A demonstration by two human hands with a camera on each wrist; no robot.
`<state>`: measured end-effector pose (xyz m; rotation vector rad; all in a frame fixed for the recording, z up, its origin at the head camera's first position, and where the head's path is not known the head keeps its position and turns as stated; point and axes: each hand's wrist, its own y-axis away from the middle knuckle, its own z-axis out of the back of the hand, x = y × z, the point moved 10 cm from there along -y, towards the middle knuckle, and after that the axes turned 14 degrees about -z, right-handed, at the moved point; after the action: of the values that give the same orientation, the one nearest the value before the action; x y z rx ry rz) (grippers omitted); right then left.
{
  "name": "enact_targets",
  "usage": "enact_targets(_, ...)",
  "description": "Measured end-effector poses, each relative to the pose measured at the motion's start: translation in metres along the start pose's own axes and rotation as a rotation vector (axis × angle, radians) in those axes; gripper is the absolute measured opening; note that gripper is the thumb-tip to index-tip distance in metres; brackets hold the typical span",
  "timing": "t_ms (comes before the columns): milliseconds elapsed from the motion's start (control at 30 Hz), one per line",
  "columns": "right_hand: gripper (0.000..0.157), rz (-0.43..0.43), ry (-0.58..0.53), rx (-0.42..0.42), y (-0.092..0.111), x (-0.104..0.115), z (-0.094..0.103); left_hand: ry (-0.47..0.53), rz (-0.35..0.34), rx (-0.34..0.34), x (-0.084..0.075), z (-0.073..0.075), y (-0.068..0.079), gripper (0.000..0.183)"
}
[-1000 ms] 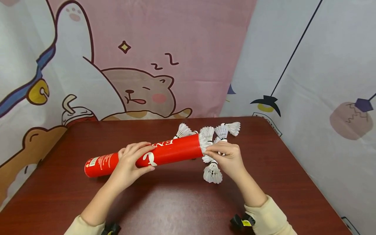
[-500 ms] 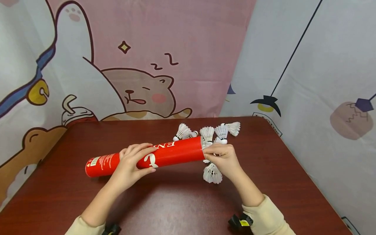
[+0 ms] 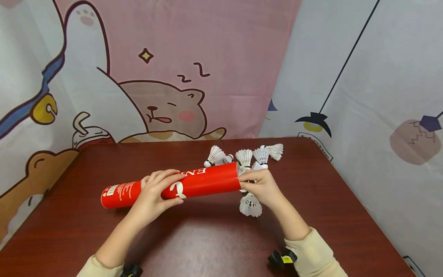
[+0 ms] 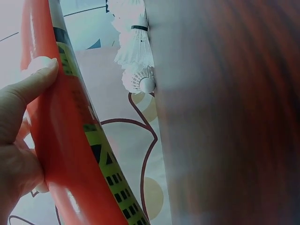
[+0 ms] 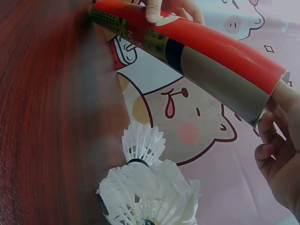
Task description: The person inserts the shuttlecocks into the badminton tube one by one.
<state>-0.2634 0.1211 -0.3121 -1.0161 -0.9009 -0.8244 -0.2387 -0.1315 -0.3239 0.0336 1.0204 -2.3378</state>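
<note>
My left hand (image 3: 155,190) grips a red shuttlecock tube (image 3: 211,179) around its middle, fingers over the top and thumb at the near side. The tube lies slanted, its open right end raised above the table. At that mouth is my right hand (image 3: 261,186); in the right wrist view its foremost fingers reach inside the rim while the other fingers (image 5: 266,152) curl outside. The fingertips are hidden in the tube, so I cannot tell whether they hold anything. Just behind the mouth, a white feather shuttlecock (image 3: 245,157) lies on the table.
Several more shuttlecocks lie around the tube's right end: one in front (image 3: 250,204), another at the back right (image 3: 275,151), one with its cork leftward (image 3: 215,154). The dark red-brown table (image 3: 207,242) ends at a cartoon-printed cloth (image 3: 238,77).
White feathers that stuck out of the tube's mouth beside my right fingers have gone from sight. My right hand has moved slightly left into the mouth, and the tube's open end has dipped a little.
</note>
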Motion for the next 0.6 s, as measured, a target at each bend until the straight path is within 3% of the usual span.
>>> enact_targets(233, 0.014, -0.038, 0.053, -0.037, 0.001, 0.001, 0.011, -0.009, 0.016, -0.005, 0.003, 0.002, 0.001, 0.072)
enact_targets(600, 0.019, -0.128, 0.097, -0.152, 0.004, -0.008, 0.046, -0.004, 0.039, -0.015, 0.005, 0.006, 0.002, 0.071)
